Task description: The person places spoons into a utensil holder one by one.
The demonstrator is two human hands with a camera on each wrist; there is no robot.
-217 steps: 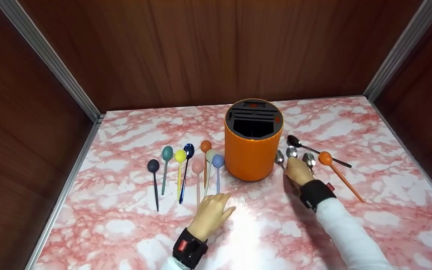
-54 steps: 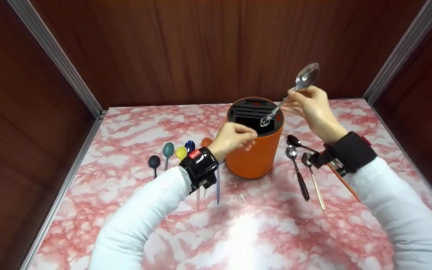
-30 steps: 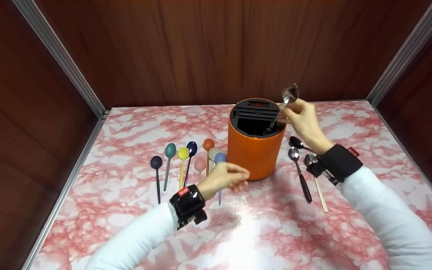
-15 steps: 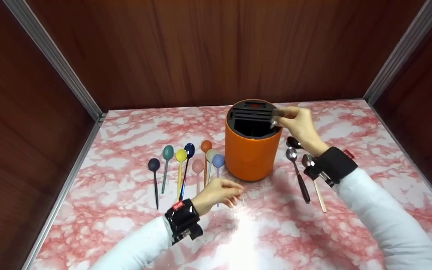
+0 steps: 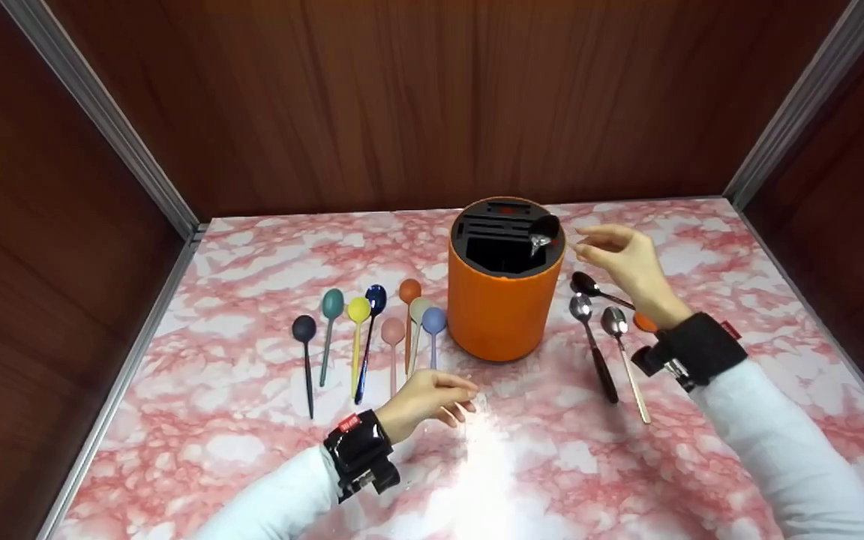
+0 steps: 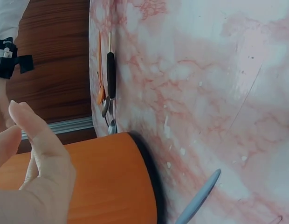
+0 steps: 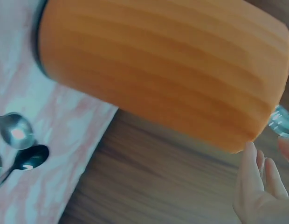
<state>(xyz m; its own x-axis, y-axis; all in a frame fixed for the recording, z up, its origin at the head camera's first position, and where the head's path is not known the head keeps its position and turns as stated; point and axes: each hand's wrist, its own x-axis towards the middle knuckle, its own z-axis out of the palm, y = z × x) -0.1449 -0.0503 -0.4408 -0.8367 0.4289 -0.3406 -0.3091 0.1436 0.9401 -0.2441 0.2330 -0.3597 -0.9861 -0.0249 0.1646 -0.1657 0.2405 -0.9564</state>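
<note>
An orange cylindrical utensil holder with a black slotted top stands mid-table. A silver spoon stands in its large opening, bowl up, handle hidden inside. Just right of the rim, my right hand is raised with relaxed fingers and holds nothing. In the right wrist view, the spoon's bowl shows past the rim, close to the fingers of that hand. My left hand hovers low in front of the holder, fingers loosely bent around nothing. A periwinkle spoon lies just beyond it.
Left of the holder lie several coloured spoons, among them a yellow spoon and a pink spoon. To the right are a black spoon, a dark-handled spoon, a gold-handled spoon and a partly hidden orange spoon.
My right hand picked up an ornate silver spoon from the table, lowered it handle first into the holder, released it and drew back right. My left hand rose to the holder, then came back down.
</note>
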